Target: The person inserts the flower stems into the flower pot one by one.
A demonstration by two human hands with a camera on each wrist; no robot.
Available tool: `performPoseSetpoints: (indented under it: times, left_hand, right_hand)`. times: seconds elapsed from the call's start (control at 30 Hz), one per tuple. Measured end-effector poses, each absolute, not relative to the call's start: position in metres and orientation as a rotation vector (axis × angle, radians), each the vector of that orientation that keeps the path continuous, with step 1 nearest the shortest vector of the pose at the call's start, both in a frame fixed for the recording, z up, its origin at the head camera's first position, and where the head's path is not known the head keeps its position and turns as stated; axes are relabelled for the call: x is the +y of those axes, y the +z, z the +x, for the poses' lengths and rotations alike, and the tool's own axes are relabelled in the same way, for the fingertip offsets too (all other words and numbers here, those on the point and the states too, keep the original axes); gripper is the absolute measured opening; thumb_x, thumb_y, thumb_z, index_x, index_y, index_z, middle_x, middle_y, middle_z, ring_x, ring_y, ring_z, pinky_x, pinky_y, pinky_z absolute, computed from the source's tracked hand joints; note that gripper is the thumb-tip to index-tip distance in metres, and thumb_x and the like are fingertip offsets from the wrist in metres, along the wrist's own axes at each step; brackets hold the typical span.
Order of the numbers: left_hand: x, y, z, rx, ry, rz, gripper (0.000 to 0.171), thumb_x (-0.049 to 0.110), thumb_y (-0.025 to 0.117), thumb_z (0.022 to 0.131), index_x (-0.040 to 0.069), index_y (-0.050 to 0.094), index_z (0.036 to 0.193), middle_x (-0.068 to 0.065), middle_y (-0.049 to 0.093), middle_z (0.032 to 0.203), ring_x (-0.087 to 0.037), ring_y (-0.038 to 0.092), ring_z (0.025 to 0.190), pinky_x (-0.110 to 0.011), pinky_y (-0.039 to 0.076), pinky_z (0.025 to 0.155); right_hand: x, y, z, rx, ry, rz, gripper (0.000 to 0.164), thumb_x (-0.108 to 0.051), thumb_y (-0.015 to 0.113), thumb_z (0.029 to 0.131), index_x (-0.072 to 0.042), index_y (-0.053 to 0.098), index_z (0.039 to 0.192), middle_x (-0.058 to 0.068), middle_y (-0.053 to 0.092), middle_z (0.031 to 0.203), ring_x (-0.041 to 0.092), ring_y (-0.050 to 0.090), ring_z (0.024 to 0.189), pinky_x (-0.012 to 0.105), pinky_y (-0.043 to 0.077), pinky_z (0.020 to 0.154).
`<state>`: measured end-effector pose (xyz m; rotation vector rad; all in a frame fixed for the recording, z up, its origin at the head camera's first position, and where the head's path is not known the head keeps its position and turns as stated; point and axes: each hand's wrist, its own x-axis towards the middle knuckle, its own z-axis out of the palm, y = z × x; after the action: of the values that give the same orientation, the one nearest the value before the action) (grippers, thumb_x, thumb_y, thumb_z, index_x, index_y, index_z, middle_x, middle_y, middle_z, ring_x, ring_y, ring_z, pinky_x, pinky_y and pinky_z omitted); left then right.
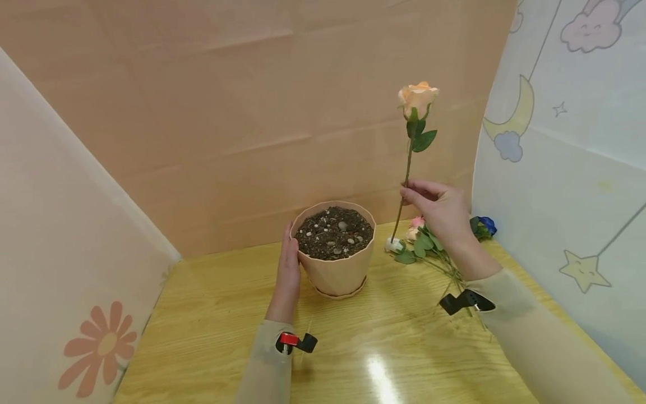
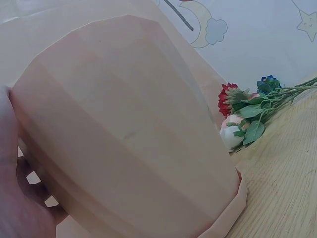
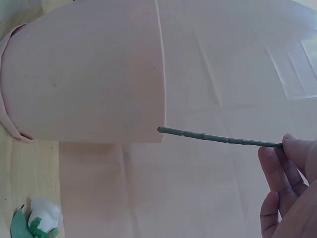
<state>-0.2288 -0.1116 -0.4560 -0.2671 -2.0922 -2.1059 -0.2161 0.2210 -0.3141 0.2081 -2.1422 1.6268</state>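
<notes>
A peach-coloured rose (image 1: 418,104) on a long stem stands upright in the air, and my right hand (image 1: 440,210) pinches its stem between thumb and fingertips. In the right wrist view the bare lower end of the stem (image 3: 218,139) points toward the rim of the flowerpot. That pot (image 1: 335,275) is pale peach, sits on a saucer and holds dark soil (image 1: 328,233) with several pebbles. My left hand (image 1: 289,264) rests along the pot's left side, fingers extended against the wall. The left wrist view shows only part of that hand (image 2: 20,183) beside the pot.
More artificial flowers lie on the wooden table right of the pot: a white one (image 1: 393,245), a blue one (image 1: 487,225), a red one (image 2: 228,99) and pink ones. Their stems (image 1: 449,266) run toward the front. A peach backdrop (image 1: 227,112) stands close behind the pot.
</notes>
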Motion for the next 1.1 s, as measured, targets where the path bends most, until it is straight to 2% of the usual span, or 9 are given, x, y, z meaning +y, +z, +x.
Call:
performPoseSetpoints:
  times: [0.17, 0.3, 0.43, 0.7, 0.9, 1.1]
  left_hand:
    - [-0.111, -0.454, -0.228, -2.088, -2.108, -0.285, 0.058, 0.047, 0.03, 0.121, 0.041, 0.017, 0.177, 0.004, 0.009, 0.184, -0.029, 0.008, 0.169, -0.065, 0.012, 0.132]
    - [-0.112, -0.452, -0.227, -2.109, -2.091, -0.262, 0.057, 0.05, 0.029, 0.121, 0.045, 0.017, 0.176, 0.007, 0.009, 0.184, -0.027, 0.007, 0.169, -0.065, 0.012, 0.132]
    - [-0.113, -0.453, -0.228, -2.115, -2.076, -0.252, 0.055, 0.051, 0.029, 0.121, 0.049, 0.018, 0.175, 0.01, 0.01, 0.183, -0.025, 0.007, 0.169, -0.065, 0.011, 0.132]
    - [-0.11, -0.455, -0.23, -2.092, -2.088, -0.267, 0.06, 0.051, 0.032, 0.12, 0.042, 0.017, 0.177, 0.005, 0.01, 0.184, -0.028, 0.009, 0.169, -0.064, 0.012, 0.132]
    - [-0.109, -0.456, -0.229, -2.112, -2.07, -0.254, 0.057, 0.054, 0.032, 0.12, 0.049, 0.018, 0.175, 0.011, 0.01, 0.183, -0.024, 0.005, 0.169, -0.065, 0.01, 0.132]
    - [-0.108, -0.457, -0.229, -2.107, -2.084, -0.248, 0.058, 0.056, 0.031, 0.119, 0.05, 0.018, 0.175, 0.012, 0.009, 0.183, -0.024, 0.005, 0.169, -0.065, 0.009, 0.132]
  right_hand:
    - [0.213, -0.305, -0.217, -2.083, 1.672, 0.242, 0.033, -0.03, 0.083, 0.103, -0.007, 0.084, 0.127, -0.003, 0.084, 0.108, 0.011, 0.079, 0.092, 0.02, 0.059, 0.087]
    - [0.205, -0.299, -0.22, -2.053, 1.702, 0.288, 0.03, -0.025, 0.083, 0.103, -0.006, 0.084, 0.127, 0.0, 0.084, 0.109, 0.013, 0.08, 0.092, 0.022, 0.057, 0.098]
    - [0.196, -0.295, -0.224, -2.042, 1.712, 0.321, 0.03, -0.025, 0.084, 0.102, -0.006, 0.084, 0.126, -0.001, 0.084, 0.108, 0.013, 0.08, 0.091, 0.023, 0.058, 0.097]
    - [0.175, -0.292, -0.233, -1.996, 1.735, 0.427, 0.031, -0.018, 0.084, 0.101, 0.002, 0.082, 0.125, 0.0, 0.084, 0.106, 0.012, 0.079, 0.087, 0.023, 0.06, 0.092]
    - [0.154, -0.295, -0.244, -2.037, 1.756, 0.457, 0.031, -0.021, 0.082, 0.103, 0.0, 0.082, 0.126, 0.008, 0.082, 0.113, 0.015, 0.078, 0.095, 0.025, 0.06, 0.094]
    - [0.132, -0.301, -0.258, -2.076, 1.743, 0.461, 0.028, -0.023, 0.083, 0.103, -0.006, 0.084, 0.125, 0.007, 0.082, 0.114, 0.018, 0.078, 0.098, 0.025, 0.06, 0.09]
